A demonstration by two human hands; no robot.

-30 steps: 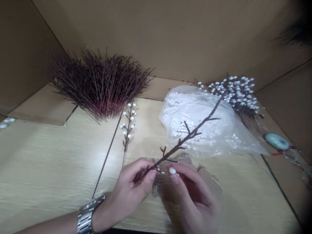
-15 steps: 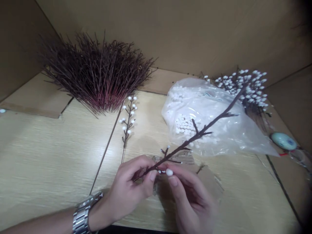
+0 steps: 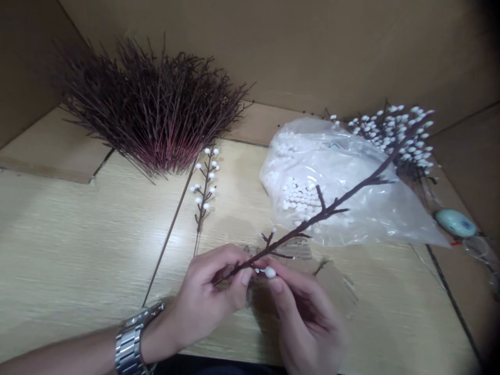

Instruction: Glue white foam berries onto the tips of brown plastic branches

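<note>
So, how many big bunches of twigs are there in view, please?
2: a bare brown bunch at the back left, and a white-berried bunch at the back right, partly behind the plastic bag. More could be hidden there.

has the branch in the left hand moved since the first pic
Yes: judged against the plastic bag, the brown branch has shifted, its tip now reaching farther up and right, in front of the white-berried bunch.

Ten o'clock has one twig heap [image 3: 156,104]; nine, one berried sprig [image 3: 202,191]; two, one berried cluster [image 3: 406,136]; three, one bag [image 3: 295,169], one turquoise oval [image 3: 455,223]; four, one brown twig [image 3: 304,224]; six, one white berry [image 3: 270,272]; seven, one wristwatch [image 3: 130,345]
</note>
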